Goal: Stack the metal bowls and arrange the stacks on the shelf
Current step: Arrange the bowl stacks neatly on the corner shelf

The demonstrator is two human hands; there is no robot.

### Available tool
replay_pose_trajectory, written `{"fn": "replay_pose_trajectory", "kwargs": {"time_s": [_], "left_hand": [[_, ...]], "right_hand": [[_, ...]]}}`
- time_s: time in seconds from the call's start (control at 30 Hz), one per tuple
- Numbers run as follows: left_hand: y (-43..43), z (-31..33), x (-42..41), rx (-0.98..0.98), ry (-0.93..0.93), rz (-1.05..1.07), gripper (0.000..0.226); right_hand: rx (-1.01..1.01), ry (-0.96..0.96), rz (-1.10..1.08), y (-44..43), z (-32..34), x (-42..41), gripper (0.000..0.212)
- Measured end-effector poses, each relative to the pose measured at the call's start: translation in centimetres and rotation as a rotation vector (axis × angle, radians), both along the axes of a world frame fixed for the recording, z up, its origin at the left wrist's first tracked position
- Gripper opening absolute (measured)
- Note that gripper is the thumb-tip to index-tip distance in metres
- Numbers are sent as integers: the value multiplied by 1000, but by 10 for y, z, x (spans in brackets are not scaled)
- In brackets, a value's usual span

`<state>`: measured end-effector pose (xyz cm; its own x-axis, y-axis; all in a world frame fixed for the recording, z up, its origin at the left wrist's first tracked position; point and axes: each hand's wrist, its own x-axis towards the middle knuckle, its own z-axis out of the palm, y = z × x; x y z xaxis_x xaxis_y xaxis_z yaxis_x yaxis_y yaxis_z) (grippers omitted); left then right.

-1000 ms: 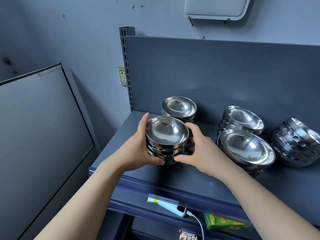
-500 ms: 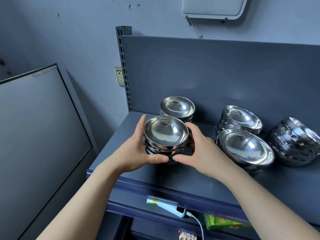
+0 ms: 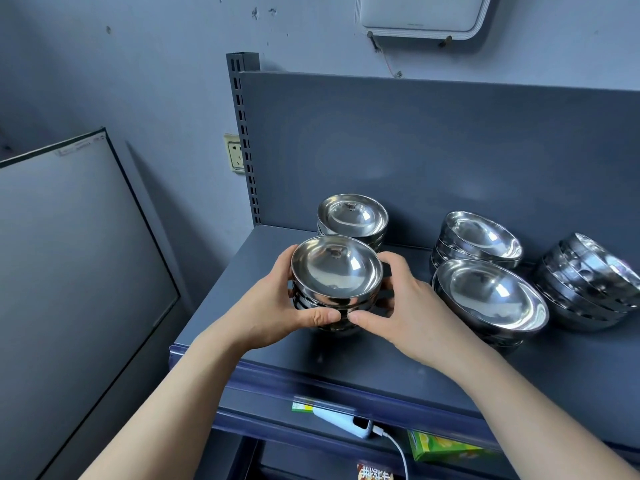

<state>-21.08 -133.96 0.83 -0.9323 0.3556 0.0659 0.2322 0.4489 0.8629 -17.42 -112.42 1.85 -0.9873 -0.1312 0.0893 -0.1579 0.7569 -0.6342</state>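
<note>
Near the middle of the frame, the left hand [image 3: 273, 306] and right hand [image 3: 405, 306] both grip a stack of shiny round metal bowls [image 3: 336, 282] on the dark grey metal shelf [image 3: 398, 362] (thumbs nearly meeting in front). Behind it stands another bowl stack [image 3: 352, 218]; three more stacks sit to the right.

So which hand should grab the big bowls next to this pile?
Probably the right hand: it grips the held stack on the side facing the big bowls. The left hand grips the far side, away from them.
</note>
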Motion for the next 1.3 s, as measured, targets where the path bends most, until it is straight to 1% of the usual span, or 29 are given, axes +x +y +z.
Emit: {"fn": "replay_pose_trajectory", "kwargs": {"time_s": [0.07, 0.13, 0.23, 0.3, 0.37, 0.47, 0.57, 0.63, 0.7, 0.8, 0.87, 0.9, 1.0, 1.1, 1.13, 1.2, 1.3], "left_hand": [[-1, 0, 1, -19, 5, 10, 94], [-1, 3, 2, -52, 13, 18, 102], [-4, 14, 6, -130, 30, 36, 117], [-5, 26, 7, -195, 100, 61, 117], [0, 44, 7, -258, 227, 95, 107], [25, 69, 2, -318, 429, 110, 79], [65, 84, -10, -374, 501, 50, 66], [96, 90, -20, -446, 495, -24, 58], [128, 96, -31, -518, 483, -92, 49], [171, 98, -52, -566, 425, -156, 45], [194, 92, -67, -579, 351, -165, 44], [204, 88, -74, -597, 312, -169, 45], [224, 77, -91, -635, 202, -192, 51], [231, 67, -100, -616, 113, -193, 54], [232, 66, -101, -602, 105, -191, 51], [233, 63, -103, -556, 107, -176, 42], [234, 61, -102, -520, 141, -132, 31]], "right_hand": [[28, 12, 7, -1, 3, 2, 75], [58, 29, 11, -2, 7, 4, 74], [161, 38, 22, -3, 18, 10, 62], [224, 69, 6, 0, 32, 14, 54], [286, 121, -24, 10, 51, 17, 56], [375, 151, -103, 35, 78, 19, 59], [437, 108, -198, 68, 94, 17, 50], [458, 31, -260, 92, 100, 15, 46], [461, -46, -316, 118, 101, 8, 48], [456, -142, -354, 152, 97, -8, 61], [439, -185, -333, 169, 92, -21, 73], [422, -199, -318, 175, 90, -27, 74], [414, -224, -250, 189, 82, -47, 72], [405, -281, -156, 198, 75, -65, 52], [398, -300, -126, 201, 74, -70, 49], [374, -311, -85, 205, 70, -77, 51], [367, -262, -71, 211, 64, -83, 52]]}}
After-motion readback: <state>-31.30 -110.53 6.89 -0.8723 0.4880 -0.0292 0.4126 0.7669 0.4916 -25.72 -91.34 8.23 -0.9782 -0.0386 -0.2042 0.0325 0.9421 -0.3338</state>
